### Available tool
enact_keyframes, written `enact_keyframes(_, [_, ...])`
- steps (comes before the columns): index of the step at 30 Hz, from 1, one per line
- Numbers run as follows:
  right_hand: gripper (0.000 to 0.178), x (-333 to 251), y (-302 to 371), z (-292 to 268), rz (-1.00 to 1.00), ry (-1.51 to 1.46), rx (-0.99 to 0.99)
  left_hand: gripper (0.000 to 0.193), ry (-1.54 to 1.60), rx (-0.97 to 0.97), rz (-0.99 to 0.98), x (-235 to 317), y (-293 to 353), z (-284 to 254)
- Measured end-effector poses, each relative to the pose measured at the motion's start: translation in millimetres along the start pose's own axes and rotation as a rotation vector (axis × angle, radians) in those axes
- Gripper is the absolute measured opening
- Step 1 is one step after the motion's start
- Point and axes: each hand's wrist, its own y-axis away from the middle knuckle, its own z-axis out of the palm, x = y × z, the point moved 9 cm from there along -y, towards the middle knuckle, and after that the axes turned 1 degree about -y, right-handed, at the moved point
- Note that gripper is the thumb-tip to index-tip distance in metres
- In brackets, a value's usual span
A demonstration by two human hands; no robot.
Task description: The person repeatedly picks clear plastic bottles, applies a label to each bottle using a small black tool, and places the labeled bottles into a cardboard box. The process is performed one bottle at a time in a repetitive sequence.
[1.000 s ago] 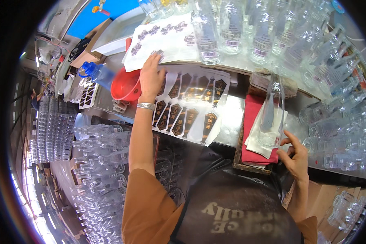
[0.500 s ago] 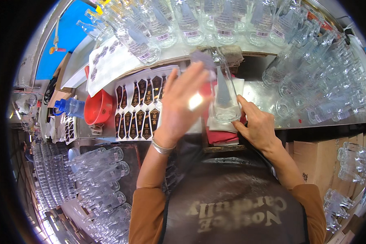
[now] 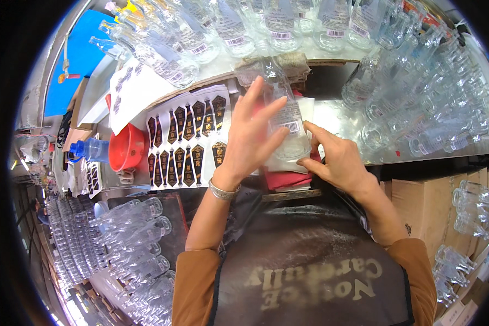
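A clear glass bottle lies in front of me, its neck pointing away from me and its base toward me. Small print and a barcode label show on its upper side. My right hand holds the base at its right side, thumb below and fingers above. Over the bottle's left side, my left hand is open with fingers spread; whether it touches the glass I cannot tell. Beneath the bottle are a white sheet and a red cloth. A greyish cloth lies beside the neck.
Left of my hands lies a sheet of black and gold labels. Beyond it are a red bowl and a blue-capped plastic bottle. Glass bottles crowd the back and right. More bottles stand lower left; cardboard boxes are lower right.
The bottle has turned, so its printed side with the barcode now faces up. My left hand has moved down and its fingers have spread. My right hand stays at the base.
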Motion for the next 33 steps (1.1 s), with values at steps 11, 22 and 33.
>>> enact_keyframes(11, [0.05,34.4,-48.4,-3.5,0.283,-0.438,-0.068,0.051,0.225,0.082,-0.155,-14.4,11.3,6.1])
enact_keyframes(22, [0.066,27.5,-47.6,-0.2,0.27,-0.353,-0.134,0.054,0.204,0.092,-0.15,-3.3,19.8,9.7])
enact_keyframes(33, [0.049,68.1,-42.2,6.4,0.369,-0.674,-0.044,0.055,0.261,0.093,-0.176,-3.3,20.9,11.1])
